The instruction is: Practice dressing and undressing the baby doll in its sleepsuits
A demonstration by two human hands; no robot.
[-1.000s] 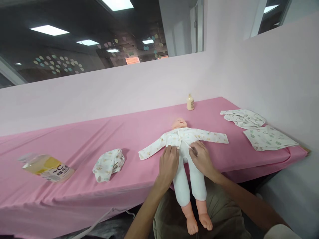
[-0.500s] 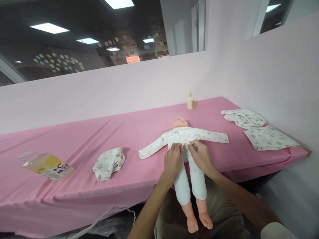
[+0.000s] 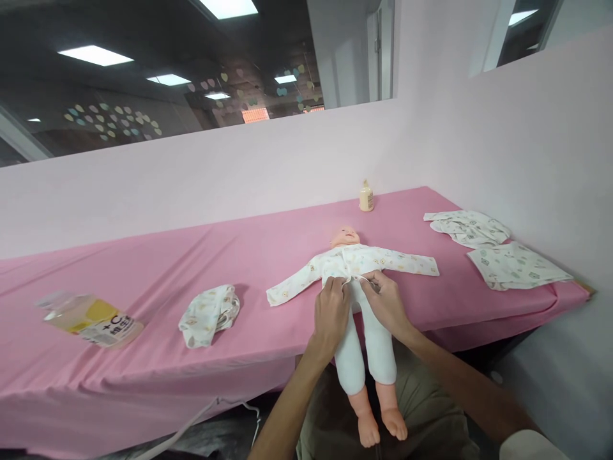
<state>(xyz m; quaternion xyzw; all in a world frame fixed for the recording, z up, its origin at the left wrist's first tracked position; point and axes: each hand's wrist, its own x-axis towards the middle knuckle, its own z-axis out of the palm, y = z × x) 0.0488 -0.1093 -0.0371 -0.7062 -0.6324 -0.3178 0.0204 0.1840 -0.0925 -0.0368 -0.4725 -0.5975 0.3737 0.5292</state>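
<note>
A baby doll [image 3: 345, 237] lies on its back on the pink table [image 3: 268, 243], its white legs hanging over the near edge. It wears a white printed shirt [image 3: 378, 259] with both sleeves spread out. My left hand [image 3: 331, 313] pinches the shirt's bottom hem at the doll's waist from the left. My right hand [image 3: 387, 301] pinches the same hem from the right, fingers closed on the cloth. Both hands nearly meet at the shirt's front opening.
A crumpled printed garment [image 3: 209, 314] lies left of the doll. A plastic bottle of yellow liquid [image 3: 89, 319] lies on its side at the far left. A small cream bottle [image 3: 366, 196] stands behind the doll. Folded printed clothes [image 3: 502, 252] lie at the right end by the wall.
Both hands have slid slightly up the doll's body and closer together at the shirt hem. The doll and the other things stay put.
</note>
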